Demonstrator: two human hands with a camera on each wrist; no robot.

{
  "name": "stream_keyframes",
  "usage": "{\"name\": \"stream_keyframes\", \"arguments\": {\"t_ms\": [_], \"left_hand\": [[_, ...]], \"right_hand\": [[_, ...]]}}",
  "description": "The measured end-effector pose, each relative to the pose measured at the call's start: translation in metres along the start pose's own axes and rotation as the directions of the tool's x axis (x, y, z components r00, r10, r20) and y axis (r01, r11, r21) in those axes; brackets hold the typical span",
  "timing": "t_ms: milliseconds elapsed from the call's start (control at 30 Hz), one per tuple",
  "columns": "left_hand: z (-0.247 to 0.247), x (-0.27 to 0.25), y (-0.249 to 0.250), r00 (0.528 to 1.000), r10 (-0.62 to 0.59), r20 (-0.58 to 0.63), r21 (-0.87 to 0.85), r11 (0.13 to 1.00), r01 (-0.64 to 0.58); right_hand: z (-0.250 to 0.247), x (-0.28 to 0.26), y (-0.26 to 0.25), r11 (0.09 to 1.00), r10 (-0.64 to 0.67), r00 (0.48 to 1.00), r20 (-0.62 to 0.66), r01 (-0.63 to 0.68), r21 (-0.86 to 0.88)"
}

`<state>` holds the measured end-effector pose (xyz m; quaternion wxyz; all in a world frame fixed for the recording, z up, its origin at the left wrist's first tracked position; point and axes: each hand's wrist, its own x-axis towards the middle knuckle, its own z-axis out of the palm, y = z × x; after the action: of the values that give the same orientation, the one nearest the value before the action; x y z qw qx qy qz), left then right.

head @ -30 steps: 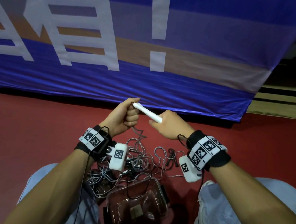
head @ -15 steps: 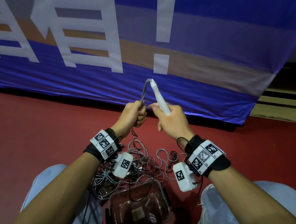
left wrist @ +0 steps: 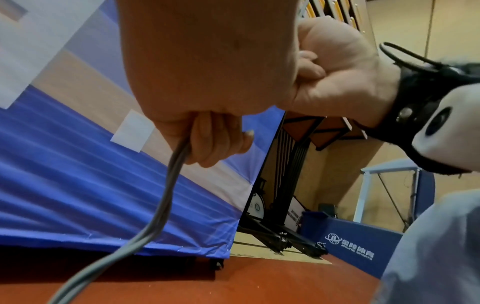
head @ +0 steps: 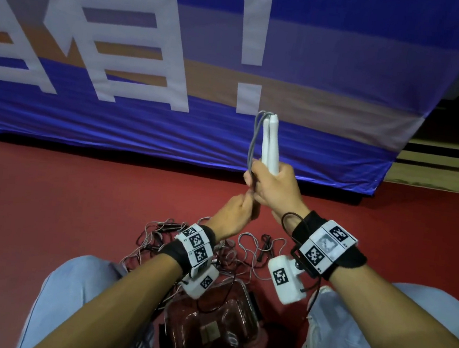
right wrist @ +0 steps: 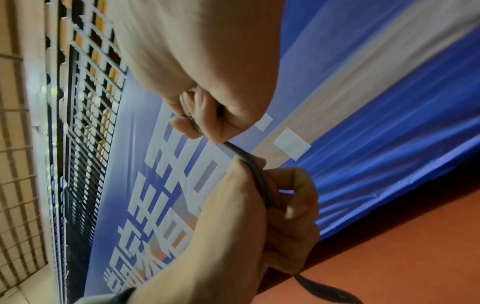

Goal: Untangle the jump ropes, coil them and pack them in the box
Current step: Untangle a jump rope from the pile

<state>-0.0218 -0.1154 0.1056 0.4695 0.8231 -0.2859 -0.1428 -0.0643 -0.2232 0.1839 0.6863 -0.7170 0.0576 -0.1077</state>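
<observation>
Two white handles (head: 270, 147) stand upright in our right hand (head: 273, 188), clamped together. Just below, our left hand (head: 235, 217) grips their grey cords (left wrist: 166, 197). Other ropes (head: 246, 249) lie tangled by the box (head: 247, 317).

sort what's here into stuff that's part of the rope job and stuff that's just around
Part of the job:
white handles
grey cord
tangled ropes
clear box
right hand
left hand

Just around:
blue banner
red floor
</observation>
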Motion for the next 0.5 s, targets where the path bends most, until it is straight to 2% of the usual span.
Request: {"name": "stream_keyframes", "arguments": {"t_ms": [67, 133, 200, 267, 300, 367, 400, 467, 500], "left_hand": [[0.000, -0.001, 0.004, 0.998, 0.001, 0.057, 0.064, 0.998, -0.005], [-0.004, 0.002, 0.003, 0.996, -0.001, 0.084, 0.196, 0.980, -0.016], [-0.009, 0.006, 0.000, 0.997, 0.059, 0.047, 0.273, 0.959, -0.069], [-0.018, 0.007, -0.003, 0.981, 0.179, -0.072, 0.362, 0.921, -0.142], [-0.024, 0.008, -0.004, 0.954, 0.251, -0.161, 0.440, 0.884, -0.158], [-0.041, 0.007, 0.001, 0.869, 0.371, -0.328, 0.531, 0.833, -0.155], [-0.050, 0.005, 0.005, 0.824, 0.427, -0.373, 0.557, 0.813, -0.170], [-0.065, 0.004, 0.005, 0.753, 0.548, -0.365, 0.649, 0.729, -0.217], [-0.071, 0.002, 0.004, 0.737, 0.600, -0.312, 0.717, 0.657, -0.231]], "right_hand": [[-0.001, 0.003, 0.005, 0.998, 0.056, 0.998, -0.034, -0.055, 0.027], [-0.004, 0.004, 0.008, 0.994, 0.101, 0.994, -0.040, -0.100, 0.034], [-0.005, 0.004, 0.011, 0.991, 0.135, 0.990, -0.026, -0.135, 0.014], [-0.006, 0.004, 0.015, 0.985, 0.174, 0.985, -0.012, -0.174, -0.011], [-0.006, 0.005, 0.016, 0.980, 0.195, 0.981, 0.001, -0.195, -0.032], [-0.005, 0.004, 0.019, 0.968, 0.232, 0.972, 0.046, -0.225, -0.111], [-0.005, 0.002, 0.021, 0.957, 0.254, 0.964, 0.076, -0.239, -0.165], [-0.004, -0.002, 0.025, 0.922, 0.317, 0.936, 0.151, -0.267, -0.280], [-0.003, -0.005, 0.027, 0.899, 0.355, 0.915, 0.194, -0.277, -0.339]]}}
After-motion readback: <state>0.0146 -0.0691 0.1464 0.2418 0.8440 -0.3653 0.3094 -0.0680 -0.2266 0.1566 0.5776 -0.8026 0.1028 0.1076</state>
